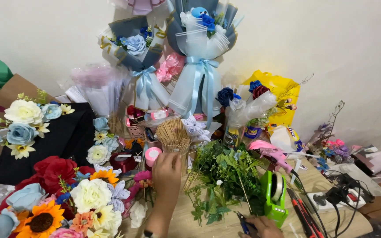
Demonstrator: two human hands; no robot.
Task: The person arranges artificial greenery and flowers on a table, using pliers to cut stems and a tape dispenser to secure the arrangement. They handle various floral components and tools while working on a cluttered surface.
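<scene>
At the near edge of the worktop (199, 222), 6 o'clock: right hand (264, 227), mostly cut off by the frame, grip clenched on a blue-handled tool (243, 224). Just at its 1 o'clock, a green tape dispenser (275, 194). Left hand (166, 172) reaches toward 12 o'clock, fingers at a bundle of wooden sticks (173, 135); cannot tell whether its grip has closed on them. Green sprigs (225, 174) lie between the hands. Paper flowers (84, 198) heaped at 9 o'clock. Farther, at 12 o'clock, two blue wrapped bouquets (199, 57) lean on the wall.
</scene>
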